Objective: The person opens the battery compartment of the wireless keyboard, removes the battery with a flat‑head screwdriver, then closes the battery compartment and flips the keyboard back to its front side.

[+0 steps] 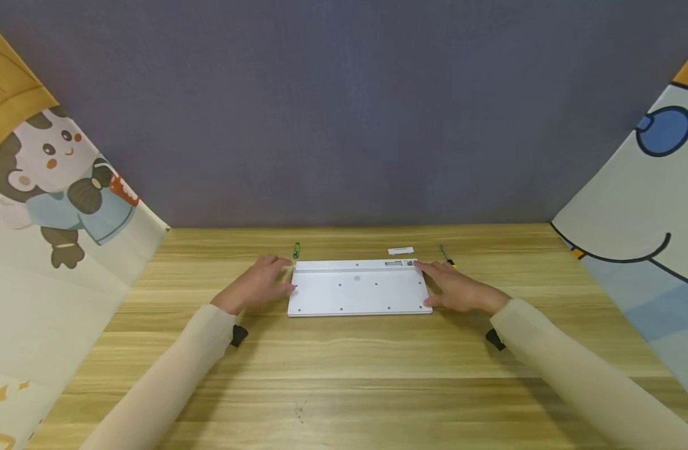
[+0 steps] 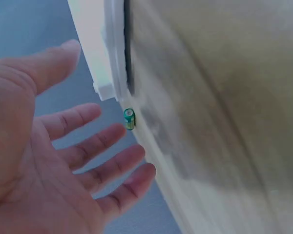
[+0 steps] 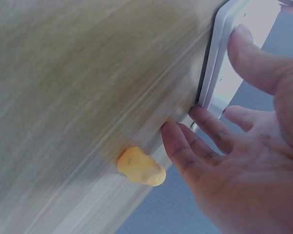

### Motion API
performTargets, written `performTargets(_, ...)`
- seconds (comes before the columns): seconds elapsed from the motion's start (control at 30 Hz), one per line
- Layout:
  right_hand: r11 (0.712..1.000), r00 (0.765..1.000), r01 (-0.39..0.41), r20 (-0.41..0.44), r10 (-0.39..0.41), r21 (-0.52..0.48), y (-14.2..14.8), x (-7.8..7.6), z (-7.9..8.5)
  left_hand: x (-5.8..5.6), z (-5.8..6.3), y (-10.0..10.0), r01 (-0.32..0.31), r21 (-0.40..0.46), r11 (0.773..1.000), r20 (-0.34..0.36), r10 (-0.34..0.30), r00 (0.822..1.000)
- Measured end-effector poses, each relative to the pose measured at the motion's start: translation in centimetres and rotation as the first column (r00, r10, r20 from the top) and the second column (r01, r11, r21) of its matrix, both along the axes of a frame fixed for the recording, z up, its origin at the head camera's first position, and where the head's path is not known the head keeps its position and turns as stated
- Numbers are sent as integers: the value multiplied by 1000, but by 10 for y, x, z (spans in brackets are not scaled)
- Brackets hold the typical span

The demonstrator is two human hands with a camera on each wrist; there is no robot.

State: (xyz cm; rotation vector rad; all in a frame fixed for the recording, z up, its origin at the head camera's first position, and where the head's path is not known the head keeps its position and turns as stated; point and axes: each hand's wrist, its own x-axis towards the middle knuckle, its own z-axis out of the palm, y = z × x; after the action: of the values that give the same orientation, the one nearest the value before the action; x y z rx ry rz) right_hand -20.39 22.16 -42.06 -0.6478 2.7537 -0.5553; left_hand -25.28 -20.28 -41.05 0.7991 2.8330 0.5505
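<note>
A white keyboard [image 1: 358, 297] lies underside up on the table, with small screw spots over its back. An uncovered battery compartment [image 1: 393, 263] shows near its far right corner. My left hand [image 1: 261, 282] hovers at the left edge, fingers spread and holding nothing; in the left wrist view its thumb [image 2: 56, 63] is apart from the keyboard. At the right edge, my right hand [image 1: 453, 287] touches the keyboard with loosely extended fingers. In the right wrist view its thumb [image 3: 249, 53] lies over the back while the other fingers are beside the edge.
Beyond the keyboard's far left corner lies a green battery [image 1: 296, 250]. A small white cover [image 1: 401, 250] sits behind the compartment. Past my right hand is a screwdriver [image 1: 446, 256] with a yellow and black handle. A grey panel [image 1: 349, 125] stands behind the wooden table [image 1: 344, 375].
</note>
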Motion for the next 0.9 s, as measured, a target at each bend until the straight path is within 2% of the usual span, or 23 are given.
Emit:
performTargets(0.2, 1000, 1000, 1, 4, -1, 0, 0, 1, 1, 5, -5, -2, 90, 4, 996, 8, -90, 996)
performTargets(0.43, 1000, 1000, -6, 3, 6, -12, 0, 1, 1, 4, -11, -7, 150, -11, 989, 24, -149, 988)
performTargets(0.6, 1000, 1000, -2, 5, 2, -7, 0, 1, 2, 2, -13, -8, 163, -15, 987, 20, -162, 987)
performTargets(0.9, 1000, 1000, 2, 9, -2, -4, 0, 2, 1, 3, -13, -8, 151, -32, 988, 25, -150, 988)
